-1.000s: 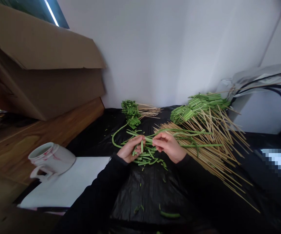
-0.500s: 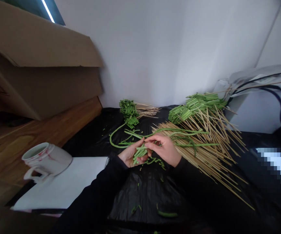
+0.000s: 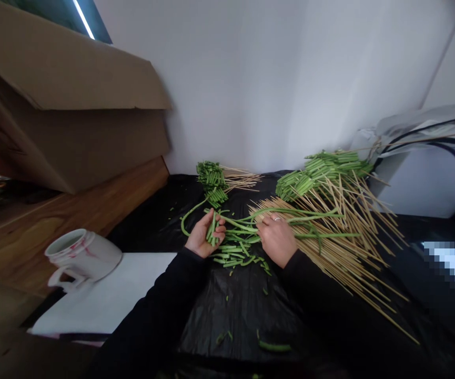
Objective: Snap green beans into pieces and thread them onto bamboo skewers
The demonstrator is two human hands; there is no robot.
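Observation:
My left hand (image 3: 203, 235) is curled palm-up round a few short cut green stem pieces (image 3: 212, 232). My right hand (image 3: 275, 237) lies palm-down, its fingers closed at the near ends of the long green stems (image 3: 298, 216) that stretch right across the skewers; a ring shows on one finger. Between and below my hands lies a small heap of cut green pieces (image 3: 237, 255) on the black plastic sheet (image 3: 235, 305). A broad pile of bamboo skewers (image 3: 349, 242) fans out to the right of my right hand.
Two bundles of skewered green stems lie by the wall, the smaller one (image 3: 211, 181) at the middle and the larger one (image 3: 322, 168) at the right. A white mug (image 3: 83, 258) lies tipped on a white board (image 3: 112, 295) at left. Cardboard box (image 3: 73, 110) sits on a wooden ledge.
My hands were together pinching the stems; now they have parted. The left hand has drawn left with cut pieces in it, and the right hand has gone down onto the long stems.

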